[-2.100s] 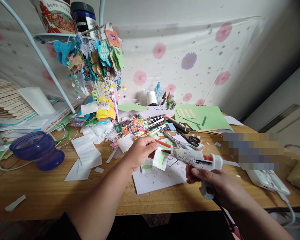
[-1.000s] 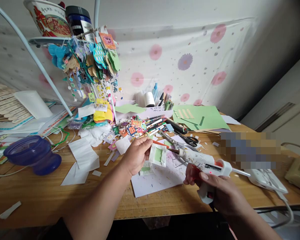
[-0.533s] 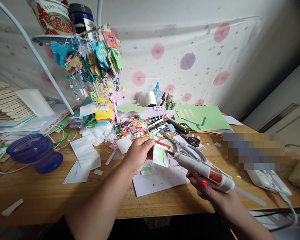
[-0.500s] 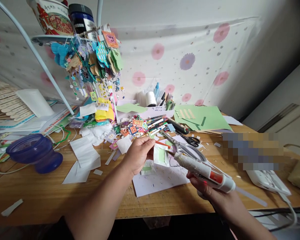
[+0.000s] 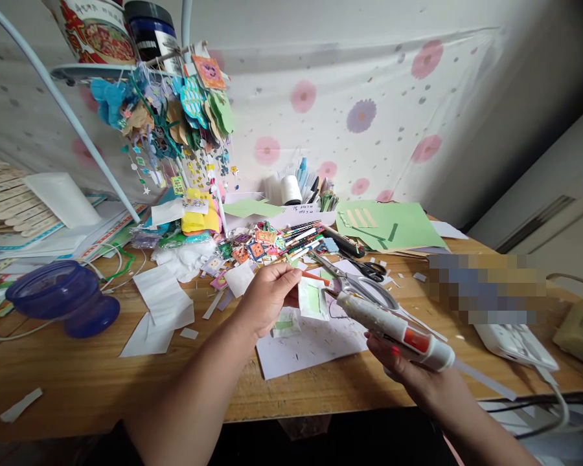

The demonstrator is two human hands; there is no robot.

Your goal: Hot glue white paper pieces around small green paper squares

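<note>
Pinched between the thumb and fingers of my left hand (image 5: 267, 299) is a small white-edged green paper piece (image 5: 313, 301). A thin orange strip (image 5: 315, 278) runs along its top edge. My right hand (image 5: 408, 370) is wrapped round a white hot glue gun (image 5: 393, 323), whose nozzle points left, close to the paper piece's right edge; I cannot tell if they touch. From the gun's back end sticks a translucent glue stick (image 5: 486, 380). Another green-and-white paper piece (image 5: 287, 321) lies below my left hand on a white sheet (image 5: 284, 361).
Grey-handled scissors (image 5: 372, 292) and black-handled scissors (image 5: 369, 268) lie behind the gun. Coloured pencils (image 5: 302, 238), a green sheet (image 5: 412, 226) and paper scraps cover the back. A blue plastic cup (image 5: 58, 291) lies at left; a white power strip (image 5: 515, 346) sits at right.
The whole view has shifted slightly. The paper piece in my left hand faces me a little more squarely, and the glue gun stays close beside it.
</note>
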